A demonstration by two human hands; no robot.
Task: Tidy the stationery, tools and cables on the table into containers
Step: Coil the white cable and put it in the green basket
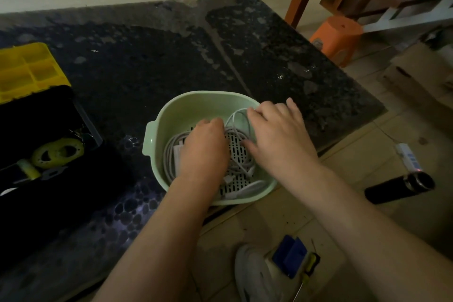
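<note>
A pale green basket (196, 100) with a slotted bottom stands at the near edge of the dark stone table (171, 51). White cables (235, 120) lie coiled inside it. My left hand (203, 147) is down in the basket, fingers curled over the cables on the left side. My right hand (277, 135) hovers over the basket's right side, fingers spread and touching a cable loop. An open black toolbox (36, 130) at the left holds yellow tape rolls (57, 154) and small tools.
A yellow compartment tray (27, 68) sits behind the toolbox. On the floor lie a black flask (399, 186), a white adapter (409, 157), a blue block (290, 255) and a yellow screwdriver (310, 265). An orange stool (335, 37) stands at the table's right.
</note>
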